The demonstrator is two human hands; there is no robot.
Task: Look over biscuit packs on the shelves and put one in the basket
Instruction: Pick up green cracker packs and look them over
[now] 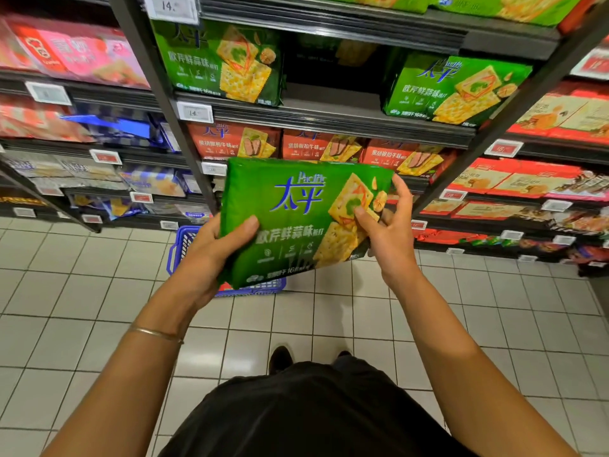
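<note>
Holding green biscuit pack (296, 222) in both hands, printed front toward the camera, slightly tilted. Gripping its left edge with left hand (211, 249): thumb flat across the front, fingers curled behind. Pinching its right edge with right hand (389, 225): thumb on the cracker picture, fingers wrapped round the side. Pack location: in the air in front of the shelves (329, 110), above blue basket (179, 245), not in it. Basket down on white tiled floor (99, 291) close to the shelf base, mostly hidden behind pack and left hand; something red showing inside, can't tell what. Matching green pack (227, 61) at left of the shelf above, second green pack (451, 90) at right, dark gap between. Row of orange packs (237, 141) one shelf lower, directly behind the held pack. Thin bracelet (155, 332) on left wrist.
</note>
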